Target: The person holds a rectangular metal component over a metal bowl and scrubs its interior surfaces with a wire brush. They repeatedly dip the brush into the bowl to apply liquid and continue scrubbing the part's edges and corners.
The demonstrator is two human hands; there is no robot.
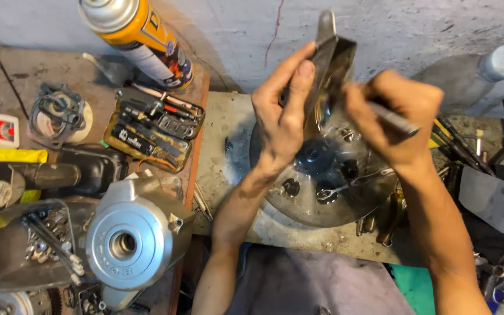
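My left hand (284,114) grips a flat, angular metal part (331,55) and holds it upright above a shiny round metal dish (322,198). My right hand (395,111) is closed around a slim dark tool (395,119) whose tip is pressed against the metal part. Inside the dish lie a dark round hub piece (313,156), a small spanner (345,188) and a few small fittings. The dish rests on a stained grey slab (223,151).
At the left stand a silver engine cover (126,239), an open tool case with bits (153,128), a yellow spray can (141,35), a gasket (59,111) and a clear tub of bolts (24,245). Wrenches and rods (473,146) crowd the right side.
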